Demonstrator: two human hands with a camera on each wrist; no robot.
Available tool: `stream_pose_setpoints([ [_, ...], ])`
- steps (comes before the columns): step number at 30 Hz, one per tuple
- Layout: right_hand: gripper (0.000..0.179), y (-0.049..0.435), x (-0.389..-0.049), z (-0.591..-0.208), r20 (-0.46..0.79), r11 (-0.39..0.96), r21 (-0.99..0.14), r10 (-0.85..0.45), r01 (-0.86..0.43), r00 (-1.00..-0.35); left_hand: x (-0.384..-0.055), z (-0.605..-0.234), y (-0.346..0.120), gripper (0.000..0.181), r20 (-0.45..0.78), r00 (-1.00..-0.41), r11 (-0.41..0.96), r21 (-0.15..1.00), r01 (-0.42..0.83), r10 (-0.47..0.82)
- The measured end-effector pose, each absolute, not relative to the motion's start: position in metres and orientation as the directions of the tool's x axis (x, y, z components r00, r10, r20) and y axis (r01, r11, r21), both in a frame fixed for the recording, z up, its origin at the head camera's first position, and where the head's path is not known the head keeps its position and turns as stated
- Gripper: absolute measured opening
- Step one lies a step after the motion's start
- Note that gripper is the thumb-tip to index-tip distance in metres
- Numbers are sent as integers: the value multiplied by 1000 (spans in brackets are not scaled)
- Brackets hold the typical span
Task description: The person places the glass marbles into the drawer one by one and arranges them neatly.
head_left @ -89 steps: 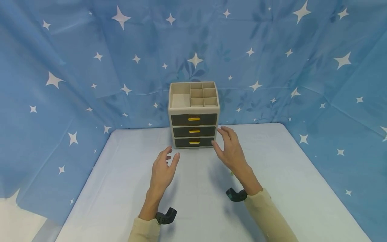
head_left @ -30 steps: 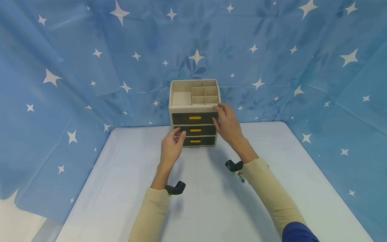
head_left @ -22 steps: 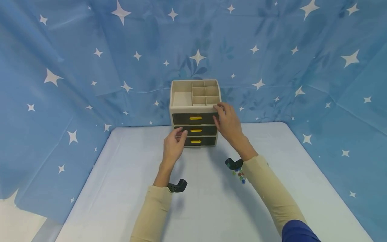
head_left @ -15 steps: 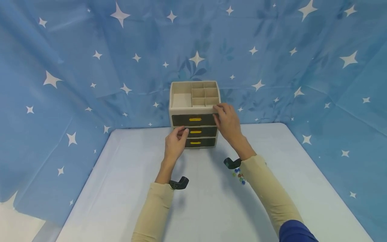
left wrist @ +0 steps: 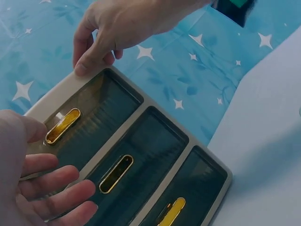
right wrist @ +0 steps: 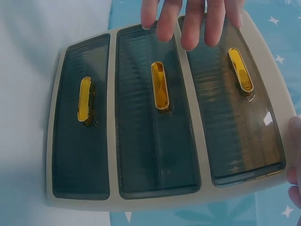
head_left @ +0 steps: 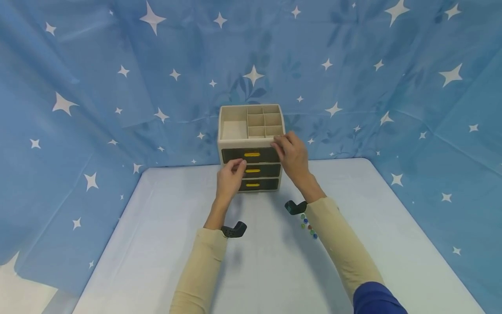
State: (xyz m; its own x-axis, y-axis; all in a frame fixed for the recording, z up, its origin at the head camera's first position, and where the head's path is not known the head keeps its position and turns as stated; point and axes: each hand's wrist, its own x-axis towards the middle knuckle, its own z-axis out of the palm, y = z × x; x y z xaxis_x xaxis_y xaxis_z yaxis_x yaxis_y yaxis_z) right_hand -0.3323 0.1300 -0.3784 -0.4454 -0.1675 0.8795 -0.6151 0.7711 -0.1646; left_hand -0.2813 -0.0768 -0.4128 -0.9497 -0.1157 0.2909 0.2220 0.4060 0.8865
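A cream desktop drawer organizer (head_left: 235,143) stands at the back of the table, its three dark see-through drawers all pushed in. My right hand (head_left: 295,159) grips its top front edge at the right corner; in the left wrist view the thumb (left wrist: 82,69) lies on the front rim, the fingers behind it. In front of the top drawer (left wrist: 89,108) is my left hand (head_left: 228,181), thumb tip close to the yellow handle (left wrist: 63,126). Its fingers (right wrist: 190,37) are loosely extended across the drawer fronts in the right wrist view and hold nothing.
Several small coloured glass beads (head_left: 308,226) lie on the white table (head_left: 164,244) beside the right forearm. The organizer's top tray (head_left: 234,129) has divided compartments. Behind and at both sides hangs a blue curtain (head_left: 188,52) with white stars.
Both hands have come forward and up to the organizer. The right now holds its top corner; the left has risen from the tabletop to the top drawer's handle. The drawers have not moved.
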Motion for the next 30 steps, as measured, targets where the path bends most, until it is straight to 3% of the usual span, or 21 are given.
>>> stream_pose_setpoints([
  [13, 21, 128, -336, -377, 892, 765, -193, -124, -615, -434, -293, -408, -71, 43, 121, -987, 134, 985, 106, -107],
  [30, 22, 129, -334, -376, 864, 763, -228, -127, -605, -487, -308, -402, -62, 54, -33, -997, -21, 999, -32, -68],
])
